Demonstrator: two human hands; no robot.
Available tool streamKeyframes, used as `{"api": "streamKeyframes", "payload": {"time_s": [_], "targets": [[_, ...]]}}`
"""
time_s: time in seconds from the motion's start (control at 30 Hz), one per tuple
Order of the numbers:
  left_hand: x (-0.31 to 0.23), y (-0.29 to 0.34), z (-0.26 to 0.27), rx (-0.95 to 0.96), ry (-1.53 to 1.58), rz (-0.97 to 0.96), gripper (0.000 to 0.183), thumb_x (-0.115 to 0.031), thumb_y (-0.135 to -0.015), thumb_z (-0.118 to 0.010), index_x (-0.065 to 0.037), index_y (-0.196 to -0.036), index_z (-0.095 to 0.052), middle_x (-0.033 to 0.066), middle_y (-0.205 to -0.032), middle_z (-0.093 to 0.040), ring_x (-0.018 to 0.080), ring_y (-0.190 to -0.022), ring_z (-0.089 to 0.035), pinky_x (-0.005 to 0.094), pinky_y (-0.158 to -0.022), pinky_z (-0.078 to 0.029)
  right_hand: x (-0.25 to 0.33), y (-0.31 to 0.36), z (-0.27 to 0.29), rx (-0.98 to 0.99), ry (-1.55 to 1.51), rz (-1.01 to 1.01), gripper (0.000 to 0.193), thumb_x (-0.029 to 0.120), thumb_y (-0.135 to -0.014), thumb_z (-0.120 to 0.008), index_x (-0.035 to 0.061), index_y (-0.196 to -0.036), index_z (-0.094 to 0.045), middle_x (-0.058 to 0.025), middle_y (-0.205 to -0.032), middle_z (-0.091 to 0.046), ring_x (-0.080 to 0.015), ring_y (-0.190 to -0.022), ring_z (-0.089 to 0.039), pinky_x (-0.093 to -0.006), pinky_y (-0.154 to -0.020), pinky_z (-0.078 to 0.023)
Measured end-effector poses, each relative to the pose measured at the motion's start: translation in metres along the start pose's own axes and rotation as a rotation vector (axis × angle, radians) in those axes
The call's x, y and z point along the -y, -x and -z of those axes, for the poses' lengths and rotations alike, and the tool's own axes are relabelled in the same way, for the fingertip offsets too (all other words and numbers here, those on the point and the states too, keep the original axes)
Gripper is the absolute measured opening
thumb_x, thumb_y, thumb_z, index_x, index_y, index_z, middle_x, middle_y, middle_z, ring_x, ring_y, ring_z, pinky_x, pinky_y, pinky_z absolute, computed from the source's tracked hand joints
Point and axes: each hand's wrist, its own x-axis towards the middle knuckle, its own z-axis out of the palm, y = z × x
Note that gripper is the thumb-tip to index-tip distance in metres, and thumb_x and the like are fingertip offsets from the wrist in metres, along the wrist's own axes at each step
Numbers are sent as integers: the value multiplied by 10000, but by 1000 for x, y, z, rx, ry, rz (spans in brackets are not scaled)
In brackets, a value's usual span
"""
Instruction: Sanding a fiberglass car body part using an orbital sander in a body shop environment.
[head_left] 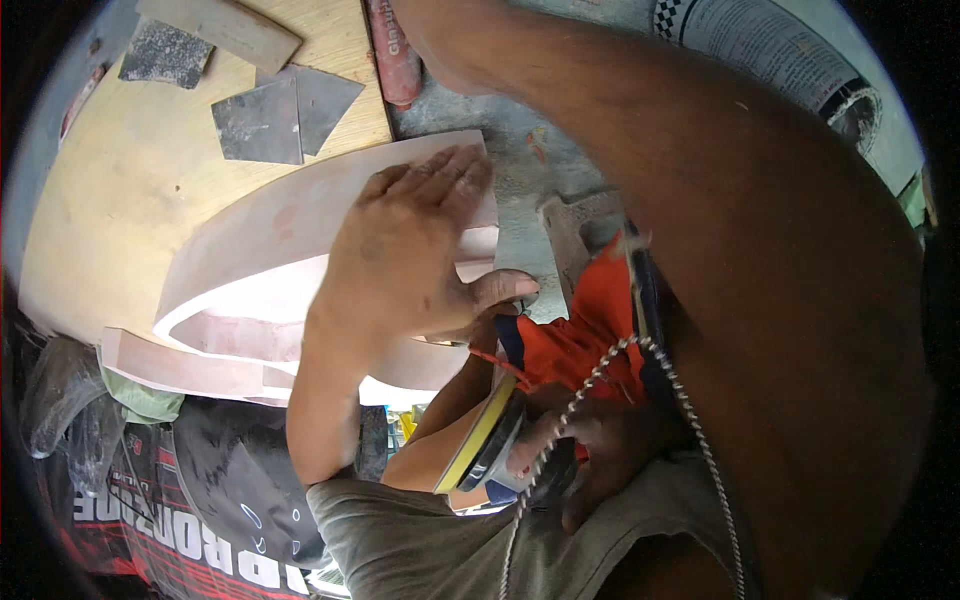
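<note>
The person's left hand (410, 245) lies open on a pale, pinkish curved part (255, 232), palm down, fingers stretched together toward its upper right end and thumb spread out to the side. The part itself sits partly over a light wooden board (110, 190), reaching past it onto a grey surface (490, 115); it is bowed around a bright hollow, with a narrower pale strip (190, 365) along its lower side.

Lower down, the right hand (565, 450) has its fingers closed about the dark body of a round yellow-and-black tool (480, 440), held on edge, its yellow band turned left. The lower part of that hand is in shadow, so I can't make out the whole grip.

Behind it I see orange-red shorts (585, 330) with navy trim, and a twisted cord (570, 405) looping down in front of a grey shirt (400, 535). One bare leg (780, 300) fills much of the right side.

On the board, two thin grey sheets (258, 118) overlap, near a wooden block (235, 30) and a speckled dark piece (168, 52). A red tube (397, 60) stretches just beside the board's edge. A can (760, 65) lies on its side at the upper right, and a black bag (240, 470) bulges at the lower left.
</note>
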Motion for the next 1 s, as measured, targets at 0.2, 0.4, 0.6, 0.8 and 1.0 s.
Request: {"api": "streamKeyframes", "payload": {"time_s": [0.2,0.4,0.6,0.8,1.0], "targets": [[35,-34,18,370,238,169,1162,-787,-711,-724,112,-1411,-495,292,-1435,-531,417,-1356,-501,405,-1177,-368,-5,5,-3,-59,35,12,630,389,-1078,-353,-15,-1551,-252,-157,-1611,-276,-244,-1511,-212,-343,-1266,-98],[28,-42,3,312,323,-40,1121,-766,-725,-731,110,-1390,-515,306,-1416,-539,439,-1365,-486,433,-1169,-375,-3,7,-5,-191,174,75,691,360,-1058,-434,-19,-1576,-179,-155,-1653,-206,-237,-1540,-157,-329,-1280,-53],[22,-17,41,303,394,-143,1031,-628,-703,-838,83,-1386,-537,282,-1401,-567,422,-1369,-492,476,-1173,-363,-8,12,21,29,347,112,1550,537,-471,-970,-11,-1588,-45,-169,-1614,-207,-289,-1540,-105,-357,-1276,-16],[42,-21,35,390,289,136,1100,-736,-732,-746,87,-1422,-506,261,-1472,-517,390,-1391,-472,417,-1189,-347,3,6,16,-31,249,62,1594,527,-393,-998,-21,-1575,-78,-150,-1561,-258,-265,-1510,-142,-349,-1271,-4],[39,-38,11,345,287,-13,1109,-686,-688,-815,109,-1398,-510,289,-1471,-497,387,-1409,-450,434,-1187,-339,-17,6,20,109,130,96,1526,566,-480,-961,-13,-1580,-75,-141,-1566,-259,-256,-1511,-148,-342,-1271,1]]}}
